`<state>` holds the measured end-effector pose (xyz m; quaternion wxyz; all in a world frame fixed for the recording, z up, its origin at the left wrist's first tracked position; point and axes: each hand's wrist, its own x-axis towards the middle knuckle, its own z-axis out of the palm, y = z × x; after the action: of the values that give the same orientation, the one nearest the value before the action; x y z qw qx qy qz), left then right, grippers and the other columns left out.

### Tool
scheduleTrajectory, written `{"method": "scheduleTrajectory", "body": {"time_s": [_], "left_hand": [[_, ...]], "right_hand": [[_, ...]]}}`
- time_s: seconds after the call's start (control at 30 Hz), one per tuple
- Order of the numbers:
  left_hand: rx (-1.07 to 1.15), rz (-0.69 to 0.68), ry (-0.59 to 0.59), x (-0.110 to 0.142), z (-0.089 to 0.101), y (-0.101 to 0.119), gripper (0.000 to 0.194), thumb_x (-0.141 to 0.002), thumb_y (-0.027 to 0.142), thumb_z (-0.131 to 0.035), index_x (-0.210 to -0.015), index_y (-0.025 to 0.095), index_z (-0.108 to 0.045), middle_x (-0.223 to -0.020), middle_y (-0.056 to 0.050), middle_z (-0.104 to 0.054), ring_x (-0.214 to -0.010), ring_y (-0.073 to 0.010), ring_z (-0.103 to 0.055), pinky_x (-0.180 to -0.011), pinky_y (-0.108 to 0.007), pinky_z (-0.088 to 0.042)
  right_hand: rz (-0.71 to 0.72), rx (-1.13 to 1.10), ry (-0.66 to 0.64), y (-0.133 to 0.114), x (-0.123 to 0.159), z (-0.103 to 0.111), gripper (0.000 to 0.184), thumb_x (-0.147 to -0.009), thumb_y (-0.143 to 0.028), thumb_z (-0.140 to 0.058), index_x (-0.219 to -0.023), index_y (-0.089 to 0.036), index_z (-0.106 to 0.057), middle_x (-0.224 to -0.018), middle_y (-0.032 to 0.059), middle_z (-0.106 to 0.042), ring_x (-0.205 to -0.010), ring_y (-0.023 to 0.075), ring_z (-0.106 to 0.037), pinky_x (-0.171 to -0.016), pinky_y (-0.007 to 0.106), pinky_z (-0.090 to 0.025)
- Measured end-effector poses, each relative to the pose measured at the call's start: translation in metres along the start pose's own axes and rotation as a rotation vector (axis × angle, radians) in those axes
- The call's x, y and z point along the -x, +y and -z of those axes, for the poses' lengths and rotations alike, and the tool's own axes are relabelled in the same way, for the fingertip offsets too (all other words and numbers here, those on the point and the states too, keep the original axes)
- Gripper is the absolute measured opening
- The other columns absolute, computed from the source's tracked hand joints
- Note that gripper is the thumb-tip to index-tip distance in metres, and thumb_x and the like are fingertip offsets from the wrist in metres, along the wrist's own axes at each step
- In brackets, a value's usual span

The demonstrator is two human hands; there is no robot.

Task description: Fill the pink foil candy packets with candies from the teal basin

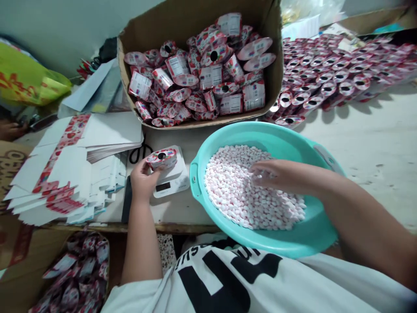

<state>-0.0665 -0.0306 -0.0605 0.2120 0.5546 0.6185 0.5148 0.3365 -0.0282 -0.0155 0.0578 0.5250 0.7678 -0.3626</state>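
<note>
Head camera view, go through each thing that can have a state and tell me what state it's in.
Pouch: upright on the scale, mouth open, held by left hand.
Scale: display dark.
Basin: part-filled with candies; right hand in them.
Cardboard box: open, heaped with pouches.
Carton blanks: flat, stacked.

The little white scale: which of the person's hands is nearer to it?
Left. The left hand holds a pouch on the scale; the right hand rests in the candies in the teal basin.

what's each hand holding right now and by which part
The left hand grips the strawberry-print pouch by its near side, on the scale. The right hand rests in the candies; whether it holds any cannot be told.
</note>
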Motion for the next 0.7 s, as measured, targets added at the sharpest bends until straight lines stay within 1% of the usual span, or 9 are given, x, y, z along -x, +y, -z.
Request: {"method": "scheduleTrajectory", "body": {"time_s": [0.07,0.13,0.23,0.3,0.33,0.4,0.5,0.6,0.7], "left_hand": [[0.031,0.061,0.016,-0.001,0.001,-0.013,0.046,-0.065,0.04,-0.081,-0.1,0.011,-0.069,-0.099,-0.013,-0.075,-0.093,-0.0258,-0.071,-0.085,-0.038,-0.059],[0.037,0.095,0.005,0.0,0.003,-0.02,0.048,-0.065,0.04,-0.081,-0.102,0.011,-0.068,-0.101,-0.014,-0.075,-0.095,-0.0265,-0.071,-0.088,-0.039,-0.059],[0.073,0.093,-0.036,0.0,0.011,-0.027,0.064,-0.063,0.043,-0.085,-0.116,0.012,-0.066,-0.118,-0.017,-0.071,-0.111,-0.0287,-0.067,-0.1,-0.041,-0.054],[0.15,0.082,-0.001,-0.001,0.019,-0.033,0.075,-0.063,0.049,-0.084,-0.125,0.013,-0.062,-0.125,-0.019,-0.067,-0.119,-0.0292,-0.064,-0.105,-0.041,-0.05],[0.2,0.079,0.048,-0.002,0.023,-0.037,0.077,-0.065,0.054,-0.082,-0.127,0.013,-0.061,-0.125,-0.019,-0.067,-0.119,-0.0289,-0.064,-0.105,-0.041,-0.05],[0.302,0.077,0.18,-0.004,0.031,-0.044,0.076,-0.072,0.062,-0.073,-0.128,0.013,-0.061,-0.12,-0.019,-0.069,-0.114,-0.0274,-0.066,-0.105,-0.041,-0.05],[0.397,0.088,0.332,-0.005,0.036,-0.047,0.068,-0.08,0.064,-0.064,-0.124,0.012,-0.063,-0.11,-0.016,-0.072,-0.102,-0.0241,-0.071,-0.101,-0.04,-0.051],[0.328,0.114,0.353,-0.001,0.034,-0.042,0.06,-0.083,0.06,-0.063,-0.121,0.013,-0.065,-0.105,-0.014,-0.073,-0.097,-0.0225,-0.071,-0.097,-0.037,-0.052],[0.165,0.122,0.345,0.004,0.03,-0.037,0.055,-0.085,0.057,-0.063,-0.118,0.013,-0.067,-0.102,-0.013,-0.073,-0.099,-0.0232,-0.069,-0.095,-0.036,-0.052]], "right_hand": [[0.022,0.018,-0.004,0.004,-0.004,-0.003,0.051,-0.086,-0.055,-0.055,-0.125,-0.022,-0.062,-0.13,0.0117,-0.064,-0.113,0.0323,-0.061,-0.098,0.04,-0.047],[0.069,0.034,-0.015,0.005,-0.007,-0.005,0.047,-0.082,-0.045,-0.061,-0.123,-0.022,-0.064,-0.129,0.0114,-0.064,-0.111,0.0309,-0.062,-0.095,0.038,-0.047],[0.051,0.04,-0.061,0.002,-0.009,-0.005,0.039,-0.078,-0.034,-0.061,-0.115,-0.023,-0.068,-0.108,0.009,-0.071,-0.092,0.0266,-0.067,-0.079,0.034,-0.05],[0.002,0.046,-0.084,-0.005,-0.01,-0.004,0.031,-0.079,-0.033,-0.057,-0.104,-0.023,-0.072,-0.092,0.0074,-0.073,-0.08,0.0249,-0.067,-0.07,0.033,-0.049],[-0.01,0.047,-0.094,-0.009,-0.01,-0.004,0.027,-0.081,-0.035,-0.055,-0.098,-0.023,-0.073,-0.088,0.0071,-0.074,-0.078,0.0248,-0.067,-0.069,0.033,-0.049],[-0.02,0.052,-0.104,-0.017,-0.012,-0.005,0.025,-0.082,-0.038,-0.054,-0.088,-0.023,-0.073,-0.086,0.007,-0.074,-0.078,0.0251,-0.068,-0.07,0.034,-0.049],[-0.013,0.102,-0.086,-0.025,-0.015,-0.01,0.024,-0.082,-0.043,-0.055,-0.083,-0.025,-0.071,-0.088,0.008,-0.075,-0.081,0.0279,-0.068,-0.072,0.037,-0.05],[0.013,0.144,-0.082,-0.028,-0.018,-0.015,0.02,-0.079,-0.042,-0.056,-0.081,-0.026,-0.068,-0.09,0.0091,-0.074,-0.082,0.0306,-0.068,-0.073,0.04,-0.05],[-0.016,0.076,-0.155,-0.024,-0.02,-0.018,0.016,-0.078,-0.042,-0.057,-0.078,-0.028,-0.065,-0.08,0.0078,-0.072,-0.076,0.0301,-0.067,-0.07,0.041,-0.05]]}}
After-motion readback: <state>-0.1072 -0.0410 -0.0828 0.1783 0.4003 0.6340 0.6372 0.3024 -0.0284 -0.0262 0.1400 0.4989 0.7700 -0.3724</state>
